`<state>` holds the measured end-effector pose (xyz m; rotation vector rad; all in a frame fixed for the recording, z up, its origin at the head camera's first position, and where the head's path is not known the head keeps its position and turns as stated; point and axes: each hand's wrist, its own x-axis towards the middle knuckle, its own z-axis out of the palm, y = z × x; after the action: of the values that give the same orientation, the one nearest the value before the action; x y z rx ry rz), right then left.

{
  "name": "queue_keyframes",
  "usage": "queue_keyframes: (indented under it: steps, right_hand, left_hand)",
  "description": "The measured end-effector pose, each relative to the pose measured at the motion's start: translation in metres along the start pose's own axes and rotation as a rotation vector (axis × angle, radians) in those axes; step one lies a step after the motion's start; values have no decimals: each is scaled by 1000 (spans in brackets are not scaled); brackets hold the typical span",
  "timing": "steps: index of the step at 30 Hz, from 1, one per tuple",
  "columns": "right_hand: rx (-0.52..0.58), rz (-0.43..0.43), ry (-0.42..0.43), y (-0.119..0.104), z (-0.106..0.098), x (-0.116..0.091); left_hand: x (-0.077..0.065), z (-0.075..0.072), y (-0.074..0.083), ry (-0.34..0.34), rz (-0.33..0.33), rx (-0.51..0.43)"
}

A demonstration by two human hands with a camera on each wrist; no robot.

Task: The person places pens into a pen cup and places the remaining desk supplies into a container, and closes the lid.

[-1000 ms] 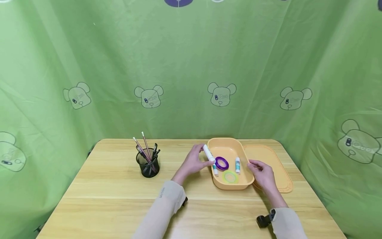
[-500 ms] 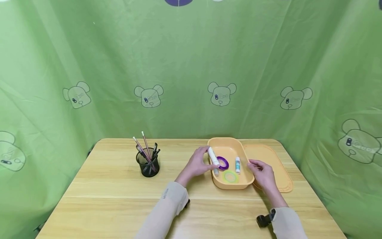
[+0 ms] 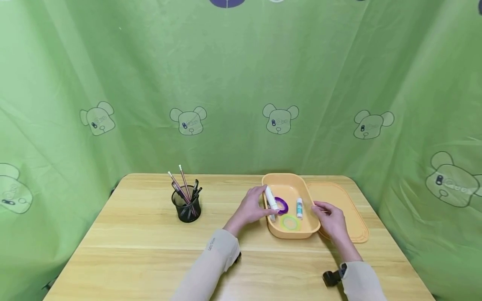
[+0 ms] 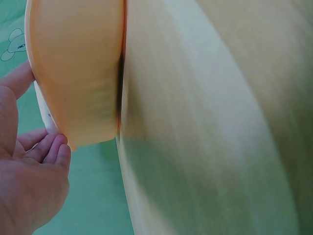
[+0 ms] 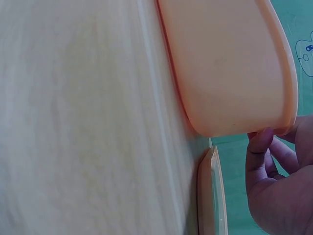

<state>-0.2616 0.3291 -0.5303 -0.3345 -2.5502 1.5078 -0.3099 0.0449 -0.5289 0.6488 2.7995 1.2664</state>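
My left hand [image 3: 251, 210] pinches a white glue stick [image 3: 270, 197] between thumb and fingers, tilted inside the left side of an orange plastic box [image 3: 291, 235]. Beneath it the end of another glue stick [image 3: 273, 218] shows. On the box floor lie a teal-labelled glue stick [image 3: 299, 209], a purple tape roll [image 3: 285, 205] and a yellow-green tape roll [image 3: 290, 223]. My right hand [image 3: 332, 219] grips the box's right rim. In the left wrist view the box wall [image 4: 80, 73] mostly hides the stick. The right wrist view has my right hand [image 5: 283, 183] pinching the rim.
An orange lid [image 3: 348, 209] lies flat on the wooden table [image 3: 150, 255], just right of the box and partly under its edge. To the left stands a black mesh pen holder [image 3: 188, 212] with pencils and pens. A green curtain [image 3: 233, 75] hangs behind.
My left hand has moved right and slightly down with the white glue stick, from over the left rim to inside the box. The right hand and box stay in place.
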Motion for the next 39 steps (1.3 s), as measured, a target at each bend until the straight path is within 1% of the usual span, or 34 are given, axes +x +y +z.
queue_keyframes:
  steps: [6,12,27,39]
  right_hand:
    - [-5,0,9,1,1,1]
    - [-13,-2,9,2,0,1]
    - [-1,9,14,1,0,0]
    - [-3,2,16,1,-1,0]
  left_hand:
    - [0,0,0,-13,-6,8]
    - [-1,0,0,-4,-18,-7]
    - [0,1,-3,-1,-10,-3]
    - [-1,0,-1,-6,-32,-14]
